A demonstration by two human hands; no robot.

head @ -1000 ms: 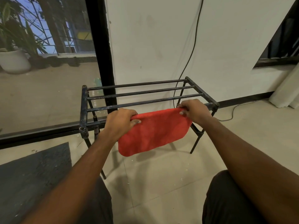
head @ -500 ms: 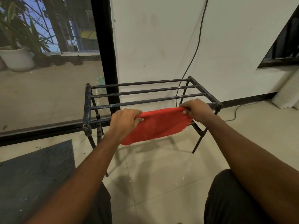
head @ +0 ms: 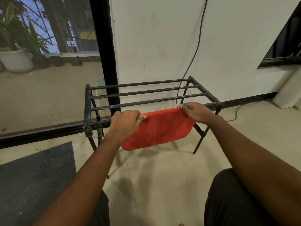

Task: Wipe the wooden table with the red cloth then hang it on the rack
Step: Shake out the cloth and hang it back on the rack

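The red cloth (head: 159, 129) hangs over the nearest bar of the black metal rack (head: 146, 91), its front half draping down toward the floor. My left hand (head: 125, 123) grips the cloth's upper left edge, thumb on its front face. My right hand (head: 195, 111) pinches the upper right corner at the bar. The cloth hides most of the near bar between my hands. The wooden table is out of sight.
The rack stands on a tiled floor against a white wall (head: 162, 38). A black cable (head: 193, 54) runs down the wall behind it. A dark mat (head: 35, 173) lies at the left. A black door frame (head: 105, 54) and glass stand behind the rack's left end.
The cloth's lower flap swung up half a second ago and now hangs down again. Both hands kept hold of its top edge at the near bar.
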